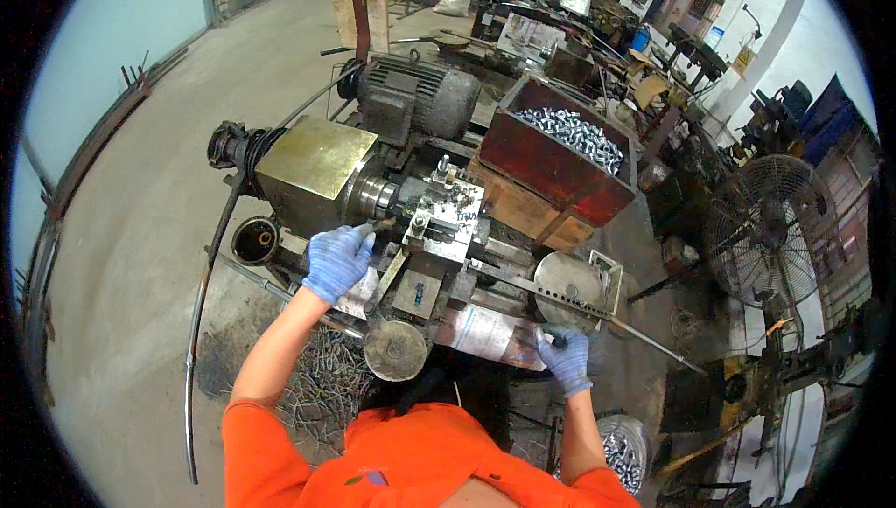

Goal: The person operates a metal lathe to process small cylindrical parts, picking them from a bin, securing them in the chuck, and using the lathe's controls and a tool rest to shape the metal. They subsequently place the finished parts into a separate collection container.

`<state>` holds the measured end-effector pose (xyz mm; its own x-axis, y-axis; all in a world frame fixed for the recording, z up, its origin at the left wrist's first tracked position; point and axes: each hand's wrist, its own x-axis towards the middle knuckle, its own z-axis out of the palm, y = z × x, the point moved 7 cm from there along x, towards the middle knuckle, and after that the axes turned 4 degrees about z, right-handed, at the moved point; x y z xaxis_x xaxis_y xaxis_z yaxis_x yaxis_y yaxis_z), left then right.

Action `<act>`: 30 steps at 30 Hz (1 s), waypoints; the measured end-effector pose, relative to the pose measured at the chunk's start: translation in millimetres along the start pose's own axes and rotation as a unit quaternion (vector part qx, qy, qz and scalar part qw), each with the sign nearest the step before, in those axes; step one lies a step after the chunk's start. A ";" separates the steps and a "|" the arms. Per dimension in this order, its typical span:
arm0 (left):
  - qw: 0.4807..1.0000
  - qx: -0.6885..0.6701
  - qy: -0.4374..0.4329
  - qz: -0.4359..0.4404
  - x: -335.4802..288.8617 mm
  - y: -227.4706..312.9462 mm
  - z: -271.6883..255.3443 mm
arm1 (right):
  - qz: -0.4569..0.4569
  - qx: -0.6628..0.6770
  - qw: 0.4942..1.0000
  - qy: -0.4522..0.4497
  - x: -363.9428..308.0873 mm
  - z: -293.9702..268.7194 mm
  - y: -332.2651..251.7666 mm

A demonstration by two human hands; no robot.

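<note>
My left hand (338,264), in a blue knit glove, is closed beside the chuck (377,196) of a small lathe. A short brownish piece shows at its fingertips, too small to name. Right of the chuck is the tool post plate (453,219), strewn with dark chips. My right hand (566,359), gloved alike with dark-stained fingers, is curled at the right end of a stained sheet (495,335) on the machine's front. A dark part shows at its fingers; whether it is a handle or glove stain is unclear.
A red bin (560,158) of small metal parts stands behind the tool post. The motor (420,97) sits behind the brass-coloured headstock cover (317,158). Metal shavings (313,377) lie on the floor at left; a tub of parts (623,452) is near right. A fan (770,228) stands right.
</note>
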<state>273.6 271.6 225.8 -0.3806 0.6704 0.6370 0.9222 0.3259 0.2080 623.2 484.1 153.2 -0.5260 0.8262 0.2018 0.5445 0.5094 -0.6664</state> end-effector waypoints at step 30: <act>0.959 -0.132 -0.183 -0.173 -130.0 -83.5 75.2 | 0.493 -0.178 0.850 0.057 -249.0 -101.1 260.9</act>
<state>240.9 207.4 69.8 -0.6213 0.7568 0.2031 0.7027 0.4235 0.5717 962.2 435.6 1.7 0.3568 0.9009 -0.2469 0.8572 -0.4209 -0.2968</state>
